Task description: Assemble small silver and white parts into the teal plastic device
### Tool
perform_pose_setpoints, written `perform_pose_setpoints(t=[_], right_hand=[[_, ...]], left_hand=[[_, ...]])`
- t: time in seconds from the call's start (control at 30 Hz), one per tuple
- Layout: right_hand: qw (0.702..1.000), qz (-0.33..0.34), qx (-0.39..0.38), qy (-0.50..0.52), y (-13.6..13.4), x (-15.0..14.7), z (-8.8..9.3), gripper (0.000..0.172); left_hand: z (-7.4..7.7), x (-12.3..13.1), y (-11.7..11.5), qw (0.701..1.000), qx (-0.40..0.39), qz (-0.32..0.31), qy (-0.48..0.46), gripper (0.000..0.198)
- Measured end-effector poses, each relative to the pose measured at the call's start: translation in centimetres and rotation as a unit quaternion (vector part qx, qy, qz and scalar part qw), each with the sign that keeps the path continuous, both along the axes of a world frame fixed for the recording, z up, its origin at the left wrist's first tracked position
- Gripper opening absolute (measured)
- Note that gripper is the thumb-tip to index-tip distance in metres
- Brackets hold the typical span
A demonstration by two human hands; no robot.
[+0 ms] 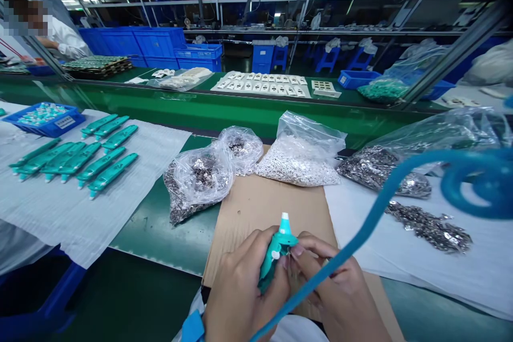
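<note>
My left hand (244, 280) is wrapped round a teal plastic housing (267, 264) that has a cone-shaped nose with a white tip pointing up and away. A small white part shows on the housing's side. At the nose end, the fingers of my right hand (334, 278) are pinched close against the housing's opening; whatever they hold is hidden. Both hands are above a sheet of brown cardboard (276, 206). Beyond them lie a bag of small white parts (298, 165) and an opened bag of small metal parts (196, 176).
Several teal housings (108, 173) and a blue bin of small parts (44, 117) lie on the left. Loose metal pieces (430, 227) sit on white sheeting at right. A blue coiled cord (372, 214) crosses before my right forearm. A person in white (66, 37) works at far left.
</note>
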State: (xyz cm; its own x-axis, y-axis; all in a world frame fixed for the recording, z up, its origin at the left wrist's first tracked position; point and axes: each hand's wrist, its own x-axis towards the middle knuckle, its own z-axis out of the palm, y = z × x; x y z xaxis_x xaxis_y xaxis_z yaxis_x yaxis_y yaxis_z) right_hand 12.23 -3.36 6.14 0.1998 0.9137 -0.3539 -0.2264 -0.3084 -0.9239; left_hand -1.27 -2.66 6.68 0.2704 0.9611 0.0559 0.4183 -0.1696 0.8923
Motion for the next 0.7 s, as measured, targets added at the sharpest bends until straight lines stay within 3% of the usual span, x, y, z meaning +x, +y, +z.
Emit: perform_pose_setpoints(t=[0.2, 0.33, 0.47, 0.7], right_hand=[[0.999, -0.014, 0.033, -0.016, 0.2, -0.6, -0.4, 0.035], [1.0, 0.01, -0.015, 0.013, 0.1, -0.6, -0.1, 0.042], [0.999, 0.031, -0.015, 0.006, 0.0, -0.2, -0.3, 0.04], [0.993, 0.057, -0.033, 0.098, -0.3, -0.6, -0.1, 0.043]], left_hand=[[0.2, 0.0, 0.1, 1.0, -0.002, -0.002, 0.031, 0.032], [0.4, 0.2, 0.8, 0.991, -0.109, 0.027, -0.07, 0.028], [0.1, -0.1, 1.1, 0.957, -0.227, 0.026, -0.177, 0.036], [-0.7, -0.3, 1.1, 0.947, -0.251, 0.046, -0.193, 0.033]])
